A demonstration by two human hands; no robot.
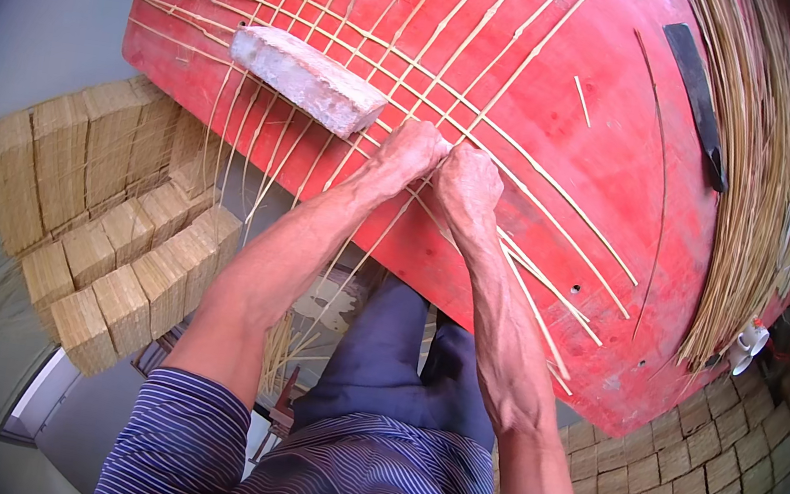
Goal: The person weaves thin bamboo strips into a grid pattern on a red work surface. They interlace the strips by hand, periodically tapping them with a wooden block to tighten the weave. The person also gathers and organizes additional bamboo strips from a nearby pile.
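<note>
On the red board, long pale bamboo strips cross one another in an open grid. My left hand is closed at the grid's near edge, its fingers bent round a strip. Right beside it, knuckles almost touching, my right hand is closed on the strips at the same crossing. The fingertips of both hands are hidden under the knuckles. A whitish, worn brick lies across the strips, left of my hands. Strip ends fan out beyond my right wrist and hang over the board's near edge.
A thick bundle of thin strips lies along the right side, with a flat black blade-like tool beside it. A dark thin strip lies loose. Stacked tan blocks stand at left, with more tan blocks at lower right.
</note>
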